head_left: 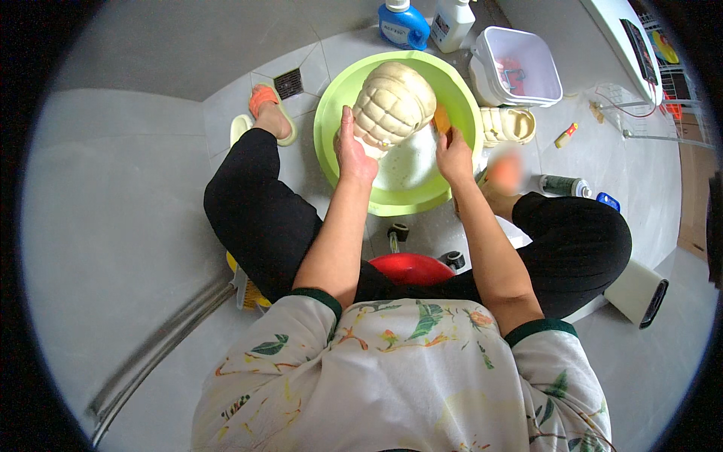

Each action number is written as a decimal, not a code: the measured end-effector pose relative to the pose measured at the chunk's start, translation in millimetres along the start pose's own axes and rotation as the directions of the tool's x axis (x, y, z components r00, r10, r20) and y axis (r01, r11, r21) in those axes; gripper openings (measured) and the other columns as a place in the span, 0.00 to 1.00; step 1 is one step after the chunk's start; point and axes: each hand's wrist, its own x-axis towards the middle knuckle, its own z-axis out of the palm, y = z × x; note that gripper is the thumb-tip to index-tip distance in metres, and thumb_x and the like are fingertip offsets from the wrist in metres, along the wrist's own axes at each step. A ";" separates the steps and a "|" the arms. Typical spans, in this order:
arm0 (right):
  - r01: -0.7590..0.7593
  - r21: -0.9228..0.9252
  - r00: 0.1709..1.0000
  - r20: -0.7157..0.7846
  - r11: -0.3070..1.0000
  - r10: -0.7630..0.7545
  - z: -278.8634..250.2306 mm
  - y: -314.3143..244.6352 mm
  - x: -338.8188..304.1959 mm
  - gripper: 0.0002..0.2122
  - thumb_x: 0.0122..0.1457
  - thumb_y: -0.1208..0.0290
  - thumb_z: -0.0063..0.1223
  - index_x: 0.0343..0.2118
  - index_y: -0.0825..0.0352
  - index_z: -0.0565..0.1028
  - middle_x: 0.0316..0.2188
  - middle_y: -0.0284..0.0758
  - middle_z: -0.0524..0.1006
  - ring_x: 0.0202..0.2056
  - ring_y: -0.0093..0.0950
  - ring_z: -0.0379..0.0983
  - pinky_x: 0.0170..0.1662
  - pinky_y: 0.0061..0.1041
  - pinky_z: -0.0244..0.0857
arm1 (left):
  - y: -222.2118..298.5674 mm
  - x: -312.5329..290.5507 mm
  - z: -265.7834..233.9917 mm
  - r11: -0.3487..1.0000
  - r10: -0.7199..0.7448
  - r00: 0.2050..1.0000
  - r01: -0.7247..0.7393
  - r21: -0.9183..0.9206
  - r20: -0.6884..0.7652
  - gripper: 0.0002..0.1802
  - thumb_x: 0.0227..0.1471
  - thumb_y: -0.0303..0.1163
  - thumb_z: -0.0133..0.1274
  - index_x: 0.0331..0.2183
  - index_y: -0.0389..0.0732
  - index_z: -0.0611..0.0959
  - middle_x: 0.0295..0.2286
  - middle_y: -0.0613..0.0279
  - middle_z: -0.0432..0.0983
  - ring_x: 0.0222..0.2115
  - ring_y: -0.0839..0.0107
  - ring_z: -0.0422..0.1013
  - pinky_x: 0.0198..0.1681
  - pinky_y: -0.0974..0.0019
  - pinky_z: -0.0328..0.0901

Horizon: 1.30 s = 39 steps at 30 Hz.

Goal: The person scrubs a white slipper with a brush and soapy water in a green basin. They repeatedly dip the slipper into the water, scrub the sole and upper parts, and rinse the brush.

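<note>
A cream slipper with a puffy quilted upper is tilted over a light green basin. My left hand grips it from the left side, thumb up and the other fingers partly hidden beneath it. Foamy water lies in the bottom of the basin. At the basin's right inner side, my right hand is closed on a flat orange tool, perhaps a brush; its working end is hidden behind the slipper.
A matching cream slipper lies right of the basin. Behind stand a blue bottle, a white bottle and a white bucket. A spray can lies at right. A floor drain is at left.
</note>
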 end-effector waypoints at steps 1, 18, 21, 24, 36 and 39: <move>0.071 0.069 0.996 -0.066 0.995 -0.066 -2.7 -3.7 -0.6 0.20 0.59 0.64 0.46 0.50 0.72 0.68 0.39 0.53 0.76 0.42 0.49 0.73 0.46 0.40 0.66 | -0.5 -0.4 0.5 0.999 0.028 0.999 -0.027 0.032 -0.019 0.39 0.50 0.54 0.55 0.53 0.35 0.67 0.50 0.55 0.68 0.49 0.60 0.68 0.51 0.56 0.64; 0.196 0.096 0.954 -0.251 0.976 -0.167 -57.7 -53.6 -18.1 0.24 0.59 0.55 0.47 0.53 0.66 0.67 0.38 0.49 0.76 0.39 0.46 0.74 0.40 0.42 0.67 | -5.4 -18.3 12.9 0.971 0.167 0.977 -0.140 0.191 -0.130 0.35 0.51 0.48 0.58 0.50 0.30 0.70 0.47 0.53 0.71 0.45 0.66 0.72 0.46 0.65 0.68; 0.078 -0.122 0.988 -0.121 0.989 -0.093 -42.3 -4.6 3.6 0.25 0.59 0.56 0.47 0.54 0.67 0.63 0.37 0.53 0.75 0.39 0.48 0.74 0.41 0.43 0.68 | -0.8 -17.3 9.0 1.000 0.012 1.000 -0.012 -0.011 0.016 0.35 0.55 0.55 0.47 0.53 0.36 0.69 0.50 0.57 0.70 0.48 0.62 0.70 0.50 0.59 0.65; 0.090 -0.421 0.987 0.161 0.902 -0.023 -23.5 -9.6 -6.1 0.22 0.57 0.63 0.48 0.53 0.67 0.62 0.41 0.53 0.72 0.39 0.49 0.74 0.43 0.42 0.69 | 4.1 -10.1 1.5 0.990 -0.018 0.991 0.036 -0.134 0.135 0.34 0.58 0.55 0.41 0.55 0.39 0.67 0.52 0.55 0.67 0.51 0.57 0.66 0.55 0.52 0.61; 0.199 -0.370 0.917 0.398 0.908 -0.039 -20.9 -8.9 47.5 0.18 0.53 0.59 0.52 0.39 0.70 0.77 0.39 0.50 0.77 0.44 0.42 0.74 0.47 0.35 0.68 | 0.2 -13.6 25.7 0.971 -0.091 0.992 0.107 -0.214 0.083 0.29 0.58 0.44 0.41 0.56 0.37 0.65 0.55 0.51 0.63 0.55 0.52 0.61 0.60 0.47 0.53; 0.173 -0.179 0.984 -0.012 0.968 -0.178 -51.3 -14.8 102.3 0.16 0.53 0.56 0.54 0.36 0.64 0.80 0.33 0.47 0.78 0.36 0.46 0.75 0.42 0.39 0.69 | -3.5 -12.1 31.3 0.963 -0.114 0.988 0.135 -0.233 0.101 0.30 0.58 0.42 0.42 0.57 0.36 0.64 0.55 0.50 0.62 0.56 0.52 0.60 0.60 0.48 0.52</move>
